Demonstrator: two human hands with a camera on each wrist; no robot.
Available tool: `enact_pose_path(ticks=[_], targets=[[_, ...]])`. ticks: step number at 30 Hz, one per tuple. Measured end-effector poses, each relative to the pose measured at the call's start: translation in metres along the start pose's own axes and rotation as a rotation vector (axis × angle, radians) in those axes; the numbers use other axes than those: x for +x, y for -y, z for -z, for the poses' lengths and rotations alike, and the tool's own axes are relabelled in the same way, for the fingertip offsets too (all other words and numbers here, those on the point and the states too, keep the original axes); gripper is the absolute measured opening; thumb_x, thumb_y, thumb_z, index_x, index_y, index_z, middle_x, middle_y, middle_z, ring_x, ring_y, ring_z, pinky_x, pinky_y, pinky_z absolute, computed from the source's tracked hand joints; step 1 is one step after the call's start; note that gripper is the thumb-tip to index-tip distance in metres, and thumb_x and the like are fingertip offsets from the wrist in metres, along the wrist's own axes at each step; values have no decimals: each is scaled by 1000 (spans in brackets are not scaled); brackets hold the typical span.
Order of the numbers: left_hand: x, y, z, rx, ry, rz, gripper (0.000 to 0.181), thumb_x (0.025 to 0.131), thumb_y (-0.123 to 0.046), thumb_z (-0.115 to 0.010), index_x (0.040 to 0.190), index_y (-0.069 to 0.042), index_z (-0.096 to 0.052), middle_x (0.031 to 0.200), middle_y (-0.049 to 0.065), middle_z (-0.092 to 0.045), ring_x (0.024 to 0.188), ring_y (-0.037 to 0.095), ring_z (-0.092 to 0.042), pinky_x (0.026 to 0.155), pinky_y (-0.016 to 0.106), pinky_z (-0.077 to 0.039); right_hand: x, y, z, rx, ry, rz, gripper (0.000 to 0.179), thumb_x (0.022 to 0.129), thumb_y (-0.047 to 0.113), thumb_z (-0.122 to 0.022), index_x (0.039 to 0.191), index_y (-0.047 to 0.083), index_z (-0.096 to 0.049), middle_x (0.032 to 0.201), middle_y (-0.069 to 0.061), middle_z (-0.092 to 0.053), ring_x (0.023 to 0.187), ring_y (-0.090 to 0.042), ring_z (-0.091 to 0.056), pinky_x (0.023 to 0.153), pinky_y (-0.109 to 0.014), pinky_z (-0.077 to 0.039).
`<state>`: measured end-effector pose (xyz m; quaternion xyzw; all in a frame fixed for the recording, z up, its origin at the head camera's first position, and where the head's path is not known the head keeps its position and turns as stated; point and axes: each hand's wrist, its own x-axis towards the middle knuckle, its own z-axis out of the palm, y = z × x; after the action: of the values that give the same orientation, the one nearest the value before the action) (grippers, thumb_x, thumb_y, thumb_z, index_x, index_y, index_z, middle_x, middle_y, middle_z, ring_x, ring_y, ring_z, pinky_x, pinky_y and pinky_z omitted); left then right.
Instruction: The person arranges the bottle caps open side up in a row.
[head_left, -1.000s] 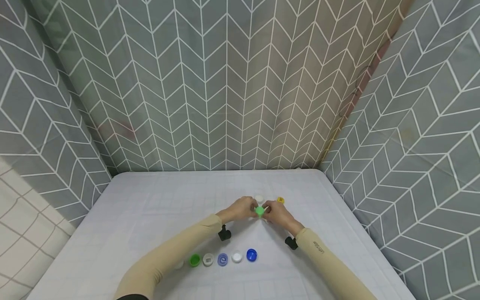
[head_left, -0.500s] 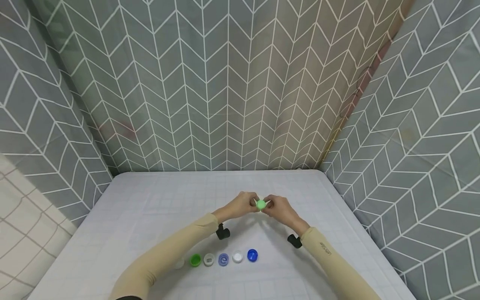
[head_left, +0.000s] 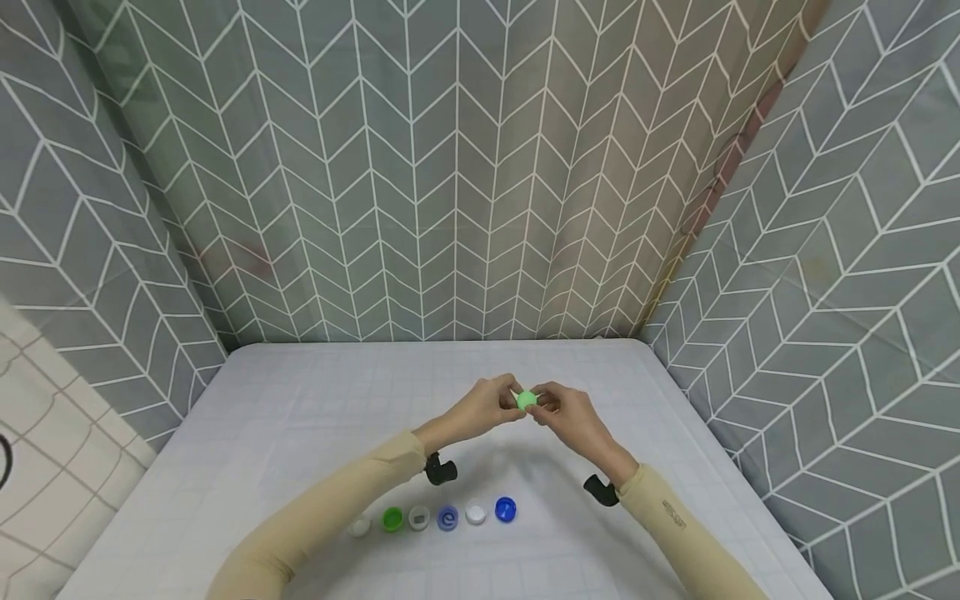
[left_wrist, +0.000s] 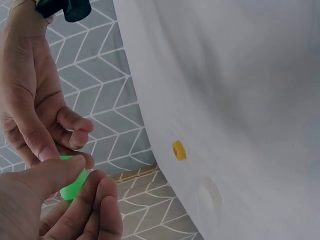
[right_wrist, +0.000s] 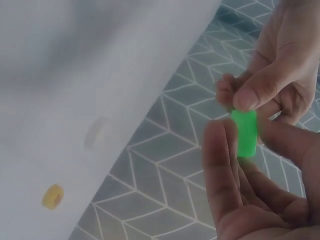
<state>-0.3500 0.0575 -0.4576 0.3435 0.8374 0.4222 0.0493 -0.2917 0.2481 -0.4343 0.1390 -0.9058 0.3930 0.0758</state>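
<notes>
A bright green bottle cap [head_left: 527, 400] is raised off the table between my two hands. The thumb and fingers of my left hand [head_left: 480, 408] pinch it from the left, and my right hand [head_left: 577, 421] pinches it from the right. Seen from the right wrist, the green cap [right_wrist: 245, 134] is side-on, with fingers of both hands at its edges. Beyond the hands, a yellow cap [left_wrist: 179, 150] and a white cap [left_wrist: 210, 194] lie on the table in the left wrist view. Both are hidden in the head view.
Nearer the front of the white-covered table [head_left: 337, 383] runs a row of caps: a white cap [head_left: 360, 526], a green cap [head_left: 392, 519], a light blue cap [head_left: 447, 518], a dark blue cap [head_left: 506, 509] and other white ones. Patterned curtains [head_left: 420, 208] surround the table's back and sides.
Both hands have lifted the green cap up and slightly away, still holding it between them. The yellow and white caps behind have passed out of sight in the head view.
</notes>
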Motion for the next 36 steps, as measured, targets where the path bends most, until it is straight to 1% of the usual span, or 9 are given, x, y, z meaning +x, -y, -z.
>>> enact_pose_path(ticks=[3, 6, 10, 14, 21, 26, 30, 33, 36], targets=[[-5, -1, -2, -6, 1, 3, 32, 89, -19, -71, 116, -11, -56, 88, -3, -73, 77, 7, -68, 67, 20, -53, -4, 2, -2, -1, -18, -7, 31, 89, 18, -70, 117, 6, -65, 91, -2, -72, 78, -11, -68, 70, -29, -56], [-9, -1, -3, -47, 3, 20, 33, 89, -20, -70, 116, -9, -55, 92, -1, -74, 79, 5, -69, 71, 23, -55, -7, 1, -5, -7, -37, 8, 31, 87, 15, -71, 117, 6, -65, 91, -1, -71, 83, -13, -68, 71, -28, -56], [-11, 1, -2, -167, -9, 68, 29, 91, -26, -68, 112, -10, -57, 94, 5, -75, 87, 22, -72, 80, 38, -56, -8, -1, -10, -22, -71, 48, 29, 85, 10, -72, 114, 5, -67, 95, -3, -72, 88, -15, -68, 75, -27, -56], [-12, 4, -1, -266, -16, 98, 31, 91, -33, -66, 109, -9, -57, 93, 9, -74, 92, 38, -69, 86, 53, -53, -10, -2, -14, -22, -86, 78, 25, 86, 8, -71, 111, 6, -68, 101, -4, -71, 90, -16, -68, 78, -26, -56], [-10, 9, 0, -300, -17, 121, 40, 89, -42, -67, 109, -9, -58, 92, 8, -74, 93, 39, -69, 87, 44, -54, -11, -2, -17, -14, -101, 128, 24, 87, 8, -71, 110, 8, -69, 106, -4, -71, 92, -17, -69, 79, -26, -56], [-10, 12, 3, -315, -13, 131, 44, 87, -37, -71, 115, -7, -58, 104, 12, -73, 96, 40, -68, 88, 48, -53, -11, -1, -16, -12, -80, 143, 23, 86, 8, -72, 109, 8, -69, 105, -6, -71, 93, -19, -71, 78, -26, -56], [-11, 10, 5, -278, 0, 120, 45, 85, -35, -74, 120, -11, -61, 110, 9, -72, 97, 27, -70, 88, 44, -54, -13, 1, -14, -8, -68, 133, 30, 85, 8, -73, 114, 6, -66, 105, -8, -71, 94, -20, -70, 78, -26, -56], [-12, 9, 5, -248, 10, 102, 44, 84, -34, -75, 120, -12, -65, 109, 5, -73, 96, 17, -71, 88, 40, -55, -15, 3, -12, -2, -59, 118, 36, 85, 9, -73, 119, 4, -64, 107, -8, -70, 96, -20, -70, 80, -26, -56], [-14, 6, 6, -224, 25, 85, 42, 84, -34, -75, 119, -13, -67, 106, 2, -74, 94, 13, -71, 88, 39, -55, -16, 4, -10, 4, -42, 104, 39, 85, 11, -73, 122, 3, -62, 109, -9, -70, 99, -22, -69, 82, -26, -56]])
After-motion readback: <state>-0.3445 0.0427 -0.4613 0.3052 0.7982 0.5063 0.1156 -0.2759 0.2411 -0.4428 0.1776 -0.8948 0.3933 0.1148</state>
